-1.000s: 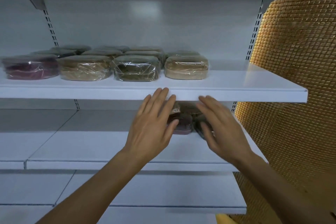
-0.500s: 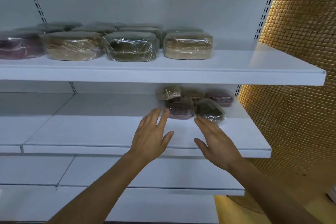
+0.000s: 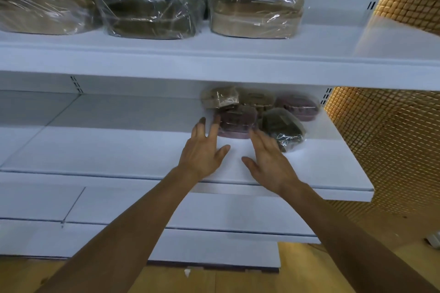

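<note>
Several small plastic-wrapped packs sit in a cluster at the back right of the middle white shelf (image 3: pixel 119 150). A purple pack (image 3: pixel 237 121) lies at the front, a dark green pack (image 3: pixel 283 127) to its right, a tan pack (image 3: pixel 220 97) and another purple pack (image 3: pixel 297 103) behind. My left hand (image 3: pixel 202 150) reaches over the shelf with straight, spread fingers, its fingertips at the left side of the front purple pack. My right hand (image 3: pixel 269 157) is stretched out flat, fingertips between the front purple pack and the dark green one. Neither hand holds anything.
The upper shelf (image 3: pixel 238 66) carries larger wrapped packs: a tan one (image 3: pixel 257 13), a dark green one (image 3: pixel 150 12) and a brown one (image 3: pixel 42 9). A gold mosaic wall (image 3: pixel 392 138) borders the shelves on the right. Lower white shelves (image 3: pixel 190 216) and a wooden floor (image 3: pixel 309 269) lie below.
Both hands drew back from the packs under the upper shelf edge, then moved forward again to the front purple pack. The camera has come closer and lower.
</note>
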Demonstrator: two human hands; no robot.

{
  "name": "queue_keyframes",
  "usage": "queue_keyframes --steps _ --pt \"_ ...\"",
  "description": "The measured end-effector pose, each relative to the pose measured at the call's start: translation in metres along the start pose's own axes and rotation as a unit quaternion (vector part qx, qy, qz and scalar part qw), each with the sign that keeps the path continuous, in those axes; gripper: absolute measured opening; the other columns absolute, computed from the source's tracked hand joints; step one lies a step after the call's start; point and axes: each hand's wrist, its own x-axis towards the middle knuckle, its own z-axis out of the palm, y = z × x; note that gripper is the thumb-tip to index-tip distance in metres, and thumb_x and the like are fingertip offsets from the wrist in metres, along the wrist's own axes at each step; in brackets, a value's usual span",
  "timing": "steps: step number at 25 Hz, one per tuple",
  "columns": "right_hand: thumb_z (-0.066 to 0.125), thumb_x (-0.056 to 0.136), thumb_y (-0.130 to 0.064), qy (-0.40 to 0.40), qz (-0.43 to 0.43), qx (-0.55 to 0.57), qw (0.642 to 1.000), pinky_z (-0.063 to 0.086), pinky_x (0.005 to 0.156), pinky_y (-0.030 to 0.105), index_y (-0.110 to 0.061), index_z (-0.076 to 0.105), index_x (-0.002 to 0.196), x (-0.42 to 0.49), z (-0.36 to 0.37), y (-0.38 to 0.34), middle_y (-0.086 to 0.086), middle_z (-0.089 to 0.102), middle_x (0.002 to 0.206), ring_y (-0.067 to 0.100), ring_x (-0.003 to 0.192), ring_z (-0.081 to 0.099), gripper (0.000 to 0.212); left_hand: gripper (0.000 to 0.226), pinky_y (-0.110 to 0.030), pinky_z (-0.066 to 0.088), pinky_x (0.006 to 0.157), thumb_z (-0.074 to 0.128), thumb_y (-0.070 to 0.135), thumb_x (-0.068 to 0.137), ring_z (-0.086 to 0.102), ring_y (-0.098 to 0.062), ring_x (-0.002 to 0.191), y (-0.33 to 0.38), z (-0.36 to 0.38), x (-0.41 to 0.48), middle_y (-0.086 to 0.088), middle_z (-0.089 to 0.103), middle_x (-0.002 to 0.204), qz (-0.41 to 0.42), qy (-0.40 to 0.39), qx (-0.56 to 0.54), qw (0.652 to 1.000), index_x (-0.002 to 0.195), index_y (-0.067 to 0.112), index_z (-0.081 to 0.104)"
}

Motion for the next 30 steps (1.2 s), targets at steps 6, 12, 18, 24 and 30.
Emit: queue_keyframes --steps 6,12,18,24,30 --pt "0.055 0.096 -0.044 -0.012 0.031 -0.046 0.998 0.028 0.114 0.046 -0.011 0.008 0.157 0.058 0.014 0.004 0.016 0.008 0.161 0.037 0.143 0.013 0.084 0.092 -0.049 0.039 0.109 0.057 0.049 0.094 0.018 -0.037 0.149 -0.005 0.009 0.052 -0.015 0.005 0.164 -0.006 -0.05 -0.056 0.997 0.157 0.033 -0.007" --pt "0.074 0.08 -0.039 0.034 0.047 -0.047 0.997 0.035 0.11 0.048 -0.011 0.02 0.153 0.058 0.027 0.002 0.022 0.024 0.147 0.043 0.125 0.034 0.095 0.093 -0.049 0.052 0.096 0.076 0.041 0.081 0.052 -0.035 0.124 -0.013 0.025 0.046 -0.009 0.026 0.152 0.0 -0.008 -0.147 0.989 0.155 0.032 0.02" --pt "0.077 0.076 -0.048 0.066 0.047 -0.019 0.997 0.04 0.103 0.043 -0.009 0.035 0.146 0.033 0.02 -0.007 0.02 0.037 0.131 0.035 0.114 0.038 0.09 0.106 -0.029 0.046 0.102 0.088 0.04 0.07 0.057 -0.024 0.105 -0.011 0.007 0.023 -0.005 0.026 0.131 -0.014 -0.04 -0.19 0.981 0.152 0.03 0.022" --pt "0.074 0.084 -0.037 0.013 0.045 0.064 0.997 0.045 0.102 0.04 -0.016 0.024 0.149 -0.006 0.01 -0.015 0.009 0.037 0.146 0.03 0.127 0.046 0.084 0.103 -0.041 0.042 0.108 0.083 0.039 0.076 0.044 -0.029 0.13 -0.011 0.002 -0.018 -0.008 0.038 0.148 0.015 -0.049 -0.128 0.99 0.156 0.024 0.021" --pt "0.061 0.092 -0.046 0.004 0.016 0.042 0.999 0.043 0.105 0.033 -0.024 0.018 0.154 -0.053 -0.022 -0.033 0.002 0.036 0.149 0.02 0.132 0.042 0.079 0.094 -0.026 0.044 0.103 0.079 0.04 0.081 0.054 -0.017 0.122 -0.002 -0.04 -0.066 0.001 0.036 0.145 0.042 -0.052 -0.141 0.988 0.156 0.026 0.024"
